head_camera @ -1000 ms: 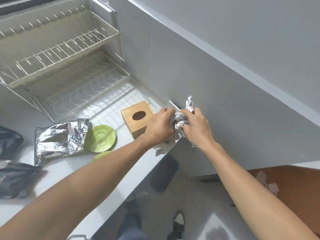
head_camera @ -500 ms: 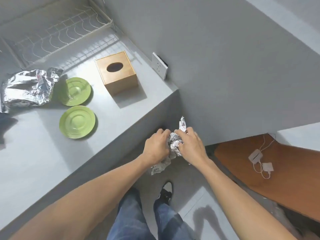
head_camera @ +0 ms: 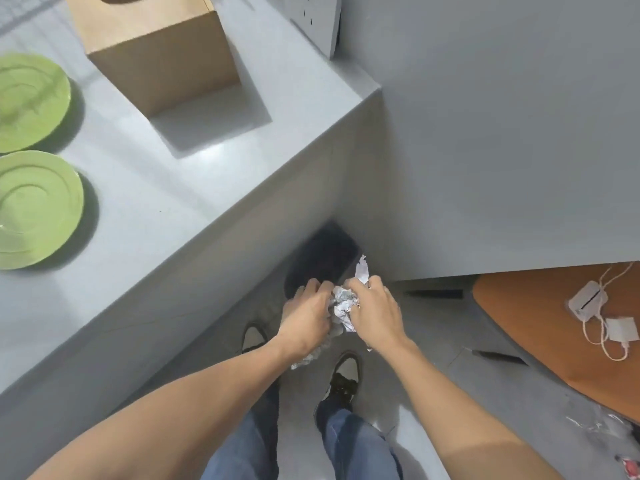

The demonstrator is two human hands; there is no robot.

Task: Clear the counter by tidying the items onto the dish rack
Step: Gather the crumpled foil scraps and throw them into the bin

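A crumpled wad of silver foil (head_camera: 343,304) is squeezed between my left hand (head_camera: 304,318) and my right hand (head_camera: 375,313), off the counter and low over the floor, right above a dark bin (head_camera: 327,254) at the counter's foot. Two green plates (head_camera: 33,209) (head_camera: 29,98) lie flat on the grey counter (head_camera: 194,188) at the left. A wooden tissue box (head_camera: 162,53) stands at the back of the counter. The dish rack is out of view.
A white wall socket (head_camera: 313,20) sits by the counter's far corner. An orange-brown table (head_camera: 540,327) with white chargers and cables (head_camera: 595,311) stands at the right. My shoes (head_camera: 341,375) and jeans are on the grey floor below.
The view has tilted down from the rack and counter to the floor. Both hands have carried the foil wad off the counter edge and down toward the dark bin.
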